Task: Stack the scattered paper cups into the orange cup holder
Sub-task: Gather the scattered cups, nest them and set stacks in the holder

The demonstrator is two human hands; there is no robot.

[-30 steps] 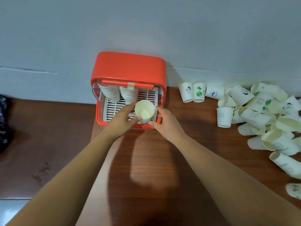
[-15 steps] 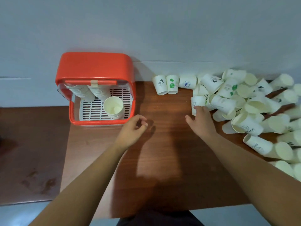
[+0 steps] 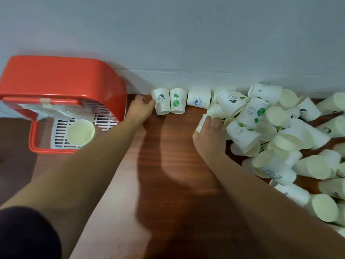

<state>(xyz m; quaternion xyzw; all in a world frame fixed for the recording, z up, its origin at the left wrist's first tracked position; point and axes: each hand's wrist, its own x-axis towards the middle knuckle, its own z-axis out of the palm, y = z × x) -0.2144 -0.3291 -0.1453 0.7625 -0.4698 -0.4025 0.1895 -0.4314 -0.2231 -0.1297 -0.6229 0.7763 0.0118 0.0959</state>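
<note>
At the wall edge of the wooden table (image 3: 168, 165), just right of the orange cup holder (image 3: 61, 79), the left hand (image 3: 141, 109) touched its fingertips to a white paper cup (image 3: 161, 103) printed with a small figure; a full grasp could not be confirmed. That cup's long axis ran toward the wall, wider end farthest from the person. The right hand (image 3: 209, 131) curled its fingers over a second cup (image 3: 202, 122) at the cup pile (image 3: 280, 116) edge.

I see the brown wooden table (image 3: 168, 184) before me. A plain grey-blue wall (image 3: 168, 34) rises behind the table, and a darker brown surface (image 3: 15, 174) lies left of it.
</note>
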